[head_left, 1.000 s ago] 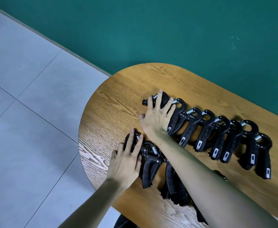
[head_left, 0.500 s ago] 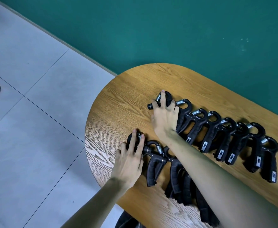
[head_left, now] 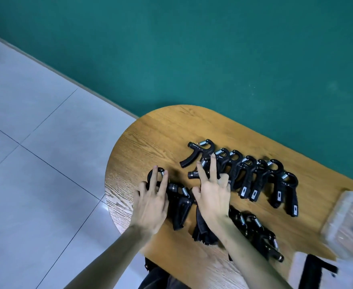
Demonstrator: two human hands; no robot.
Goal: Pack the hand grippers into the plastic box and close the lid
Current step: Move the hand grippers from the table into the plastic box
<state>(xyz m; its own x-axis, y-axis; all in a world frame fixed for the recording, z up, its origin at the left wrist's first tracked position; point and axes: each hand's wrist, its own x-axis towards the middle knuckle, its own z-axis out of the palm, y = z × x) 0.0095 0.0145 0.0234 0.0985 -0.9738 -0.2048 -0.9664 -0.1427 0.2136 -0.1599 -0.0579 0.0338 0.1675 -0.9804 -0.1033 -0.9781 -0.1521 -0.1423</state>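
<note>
Your left hand (head_left: 150, 207) lies flat on the near row of black hand grippers (head_left: 179, 205) at the rounded end of the oval wooden table (head_left: 150, 138), its fingers straight and spread over the first gripper's looped head, pressing on it without curling round it. Your right hand (head_left: 213, 195) reaches to the far row of black hand grippers with steel springs (head_left: 254, 180), index and middle fingers stretched out on one gripper's head; whether the other fingers curl round anything there I cannot tell. One black gripper (head_left: 200, 153) sits apart at the left end of that far row, tilted out of line. More grippers lie bunched under your right forearm. The clear plastic box (head_left: 344, 215) stands at the table's right edge, blurred, well apart from both hands. Grey floor tiles (head_left: 35, 163) and a green wall (head_left: 192, 49) surround the table.
</note>
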